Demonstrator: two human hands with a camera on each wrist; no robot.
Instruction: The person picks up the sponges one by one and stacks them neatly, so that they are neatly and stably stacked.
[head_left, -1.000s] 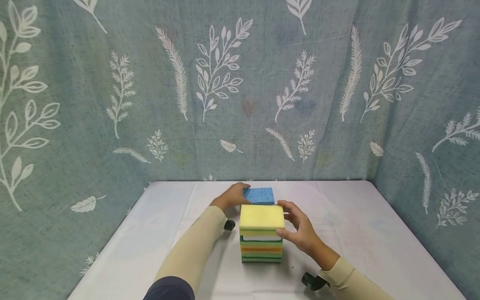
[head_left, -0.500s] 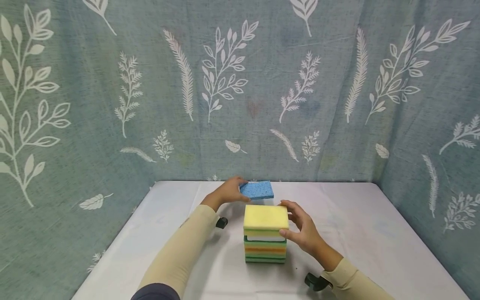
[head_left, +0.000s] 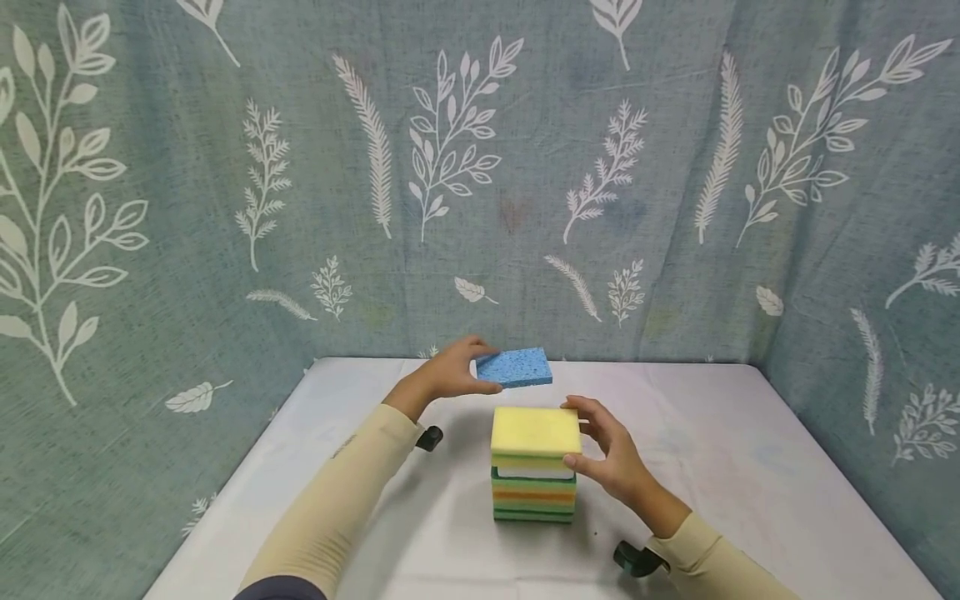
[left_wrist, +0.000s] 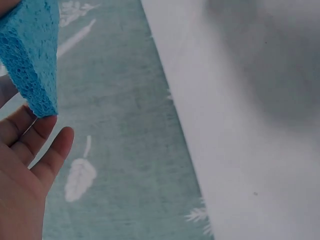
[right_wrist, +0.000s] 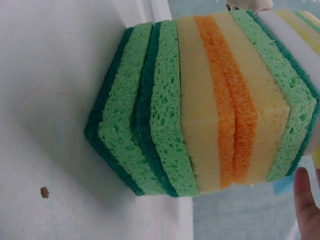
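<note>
My left hand (head_left: 441, 372) holds a speckled blue sponge (head_left: 517, 367) raised above the table, behind the stack. In the left wrist view its fingertips press the end of that blue sponge (left_wrist: 31, 60). A stack of sponges (head_left: 534, 498) stands upright below, topped by a pale yellow sponge (head_left: 536, 430). My right hand (head_left: 613, 460) grips the yellow sponge's right side, thumb at the near corner and fingers at the far one. In the right wrist view the stack's layers (right_wrist: 166, 100) show green, cream, orange and white.
The white-covered table (head_left: 750, 500) has its back edge against a leaf-patterned grey-green curtain (head_left: 480, 167), which also closes both sides. A small brown speck (right_wrist: 44, 192) lies on the cloth near the stack. Dark wrist-worn pieces (head_left: 636, 558) hang below the sleeves.
My left hand has lifted the blue sponge from behind the stack, up and clear of the table. The right hand stays at the yellow sponge; the head view has shifted slightly.
</note>
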